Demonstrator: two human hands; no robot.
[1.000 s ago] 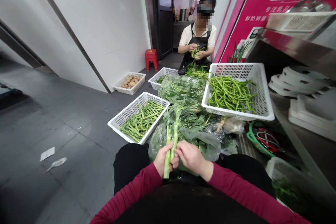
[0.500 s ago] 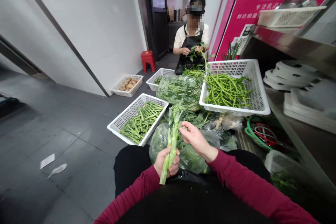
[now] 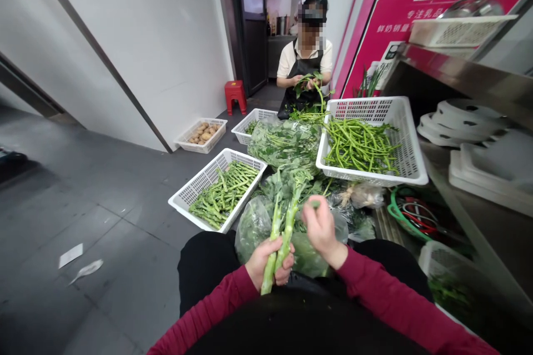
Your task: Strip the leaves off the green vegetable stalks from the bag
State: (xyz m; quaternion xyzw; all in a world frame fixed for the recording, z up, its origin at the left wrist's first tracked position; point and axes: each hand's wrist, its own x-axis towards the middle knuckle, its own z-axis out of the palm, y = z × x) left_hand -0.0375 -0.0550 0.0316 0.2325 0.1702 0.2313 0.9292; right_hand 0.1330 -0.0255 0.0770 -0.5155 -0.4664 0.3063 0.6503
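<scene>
1. Since half a second ago, the right hand [image 3: 320,226] is being brought down from the leafy tops to a spot beside the upper part of the long pale-green vegetable stalks [image 3: 282,233], and the stalks are being tilted slightly to the right.
2. Those stalks are being gripped near their cut ends by the clenched left hand [image 3: 268,259], just above the lap — their leafy tops are pointing up and away.
3. The right hand is being held half curled close to the stalks; whether anything is being pinched by it cannot be told.
4. A clear plastic bag of leafy greens [image 3: 258,224] is being pressed against the knees, right behind both hands.
5. A white perforated plastic basket of trimmed green stems [image 3: 195,186] is lying on the grey floor to the left, and a larger white basket of thin green stems [image 3: 410,138] is being propped higher to the right.
6. Farther back, leafy stems are being handled by a seated co-worker's hands [image 3: 303,81] — near a small red plastic stool [image 3: 235,94] and a white tray of brown potatoes [image 3: 202,134].
</scene>
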